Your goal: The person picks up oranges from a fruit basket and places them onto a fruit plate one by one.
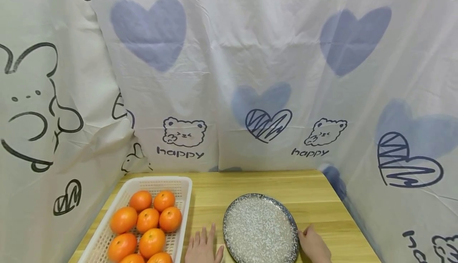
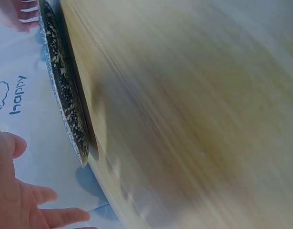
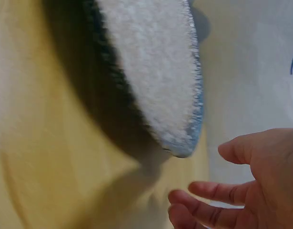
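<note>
A round speckled plate [image 1: 260, 229], pale on top with a dark rim, lies on the wooden table. To its left my left hand [image 1: 203, 249] has its fingers spread and holds nothing; the left wrist view shows this hand [image 2: 17, 200] apart from the plate's edge [image 2: 65, 88]. At the plate's right rim is my right hand [image 1: 315, 245]. The right wrist view shows the right hand [image 3: 265, 181] with thumb and fingers parted, just off the rim of the plate [image 3: 158, 71], gripping nothing.
A white plastic basket [image 1: 187, 199] with several oranges [image 1: 148, 220] stands on the table's left side. Printed white cloth [image 1: 229, 68] hangs behind the wooden table [image 1: 315, 199] and along both sides.
</note>
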Available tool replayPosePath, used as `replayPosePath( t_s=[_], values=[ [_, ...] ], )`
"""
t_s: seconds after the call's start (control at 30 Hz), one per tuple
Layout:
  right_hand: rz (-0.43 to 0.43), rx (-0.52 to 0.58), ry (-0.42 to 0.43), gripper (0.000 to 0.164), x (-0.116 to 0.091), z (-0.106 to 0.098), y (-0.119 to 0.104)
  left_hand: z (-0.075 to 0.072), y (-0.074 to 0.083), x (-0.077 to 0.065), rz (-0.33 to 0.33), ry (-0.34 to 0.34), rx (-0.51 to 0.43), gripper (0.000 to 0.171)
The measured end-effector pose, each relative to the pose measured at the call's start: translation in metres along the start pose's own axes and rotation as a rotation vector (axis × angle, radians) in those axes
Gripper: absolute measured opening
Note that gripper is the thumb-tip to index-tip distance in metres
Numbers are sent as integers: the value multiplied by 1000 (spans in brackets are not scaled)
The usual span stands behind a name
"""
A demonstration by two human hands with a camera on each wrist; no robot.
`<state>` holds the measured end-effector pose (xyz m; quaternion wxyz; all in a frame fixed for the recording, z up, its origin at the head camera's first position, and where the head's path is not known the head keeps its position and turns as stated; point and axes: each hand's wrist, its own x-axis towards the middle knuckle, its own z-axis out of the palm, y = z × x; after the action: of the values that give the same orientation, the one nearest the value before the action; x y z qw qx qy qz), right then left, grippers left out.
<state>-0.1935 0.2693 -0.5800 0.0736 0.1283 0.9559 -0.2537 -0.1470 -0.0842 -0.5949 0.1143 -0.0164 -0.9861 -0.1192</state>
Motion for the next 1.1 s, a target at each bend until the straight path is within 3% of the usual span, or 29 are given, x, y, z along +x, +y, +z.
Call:
replayPosePath(
  t_s=[0.23,0.43,0.73,0.9,0.97,1.1],
  values=[
    [-21,30,-57,30,4,20,-3,-9,5,-5,-84,-129,32,57],
    [-64,50,-61,22,4,27,-4,-20,7,-11,-104,-219,35,54],
    [-73,33,-70,23,6,34,-7,-29,5,-16,-111,-240,15,51],
    [-74,32,-83,29,6,31,-5,-51,10,-16,-3,-240,11,48],
    [-65,36,-86,30,6,28,-1,-68,16,-13,81,-207,-10,45],
    [-52,52,-56,26,6,20,14,-117,26,3,236,-146,-74,42]
  ],
)
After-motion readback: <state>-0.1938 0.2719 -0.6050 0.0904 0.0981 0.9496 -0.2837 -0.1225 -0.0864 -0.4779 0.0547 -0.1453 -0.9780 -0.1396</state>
